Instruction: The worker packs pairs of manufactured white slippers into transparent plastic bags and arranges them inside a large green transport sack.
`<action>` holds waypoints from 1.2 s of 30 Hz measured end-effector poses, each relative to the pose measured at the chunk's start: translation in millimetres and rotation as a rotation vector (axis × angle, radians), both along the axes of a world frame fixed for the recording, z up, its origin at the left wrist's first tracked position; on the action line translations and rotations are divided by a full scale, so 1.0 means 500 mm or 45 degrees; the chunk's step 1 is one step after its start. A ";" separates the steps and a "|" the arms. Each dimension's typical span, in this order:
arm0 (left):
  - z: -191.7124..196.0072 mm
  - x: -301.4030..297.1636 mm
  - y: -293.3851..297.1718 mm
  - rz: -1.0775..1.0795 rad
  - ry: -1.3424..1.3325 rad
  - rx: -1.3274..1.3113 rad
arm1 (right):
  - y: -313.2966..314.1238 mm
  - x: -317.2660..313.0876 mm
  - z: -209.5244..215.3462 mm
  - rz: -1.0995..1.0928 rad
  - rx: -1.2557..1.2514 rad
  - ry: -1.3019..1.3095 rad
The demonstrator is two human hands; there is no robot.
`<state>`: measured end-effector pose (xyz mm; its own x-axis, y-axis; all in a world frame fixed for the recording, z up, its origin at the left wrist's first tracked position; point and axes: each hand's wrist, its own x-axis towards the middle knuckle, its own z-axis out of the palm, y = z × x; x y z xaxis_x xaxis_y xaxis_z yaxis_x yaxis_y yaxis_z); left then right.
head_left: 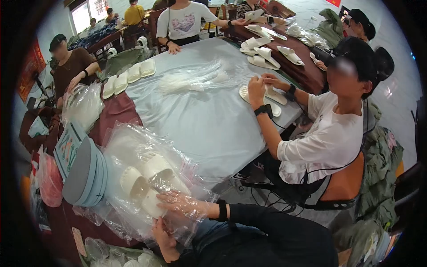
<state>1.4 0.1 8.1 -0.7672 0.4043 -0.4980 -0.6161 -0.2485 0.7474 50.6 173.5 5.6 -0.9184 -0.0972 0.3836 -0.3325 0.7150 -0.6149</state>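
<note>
- Two white slippers lie side by side at the near left, amid a clear bag; whether they are fully inside it, I cannot tell.
- The right hand lays its extended, slightly parted fingers on the heel end of the nearer slipper, with film shining over them; whether they grip, I cannot tell.
- The left hand is just nearer, its fingers drawn narrow by the same heel; whether they pinch film, I cannot tell.
- Left of the bag, touching or nearly so, is a stack of grey ovals, and farther left a pink bag, its contents hidden.
- At the near edge, a bin holds crumpled plastic.
- At the far left, a co-worker reaches toward a bulging clear sack.
- Smooth grey cloth stretches from the bag to a heap of film farther away.
- Four slippers line the table's far left edge.
- Two more lie by the right edge, before a seated person.
</note>
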 end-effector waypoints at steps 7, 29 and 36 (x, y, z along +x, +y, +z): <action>0.021 0.015 0.016 -0.042 -0.081 -0.170 | -0.012 0.002 -0.001 -0.062 0.028 0.077; 0.014 0.003 0.008 -0.070 -0.171 -0.143 | 0.017 0.050 0.026 -0.249 0.211 -0.086; 0.010 0.004 0.000 -0.124 -0.300 -0.117 | 0.015 0.057 0.031 -0.205 0.301 -0.103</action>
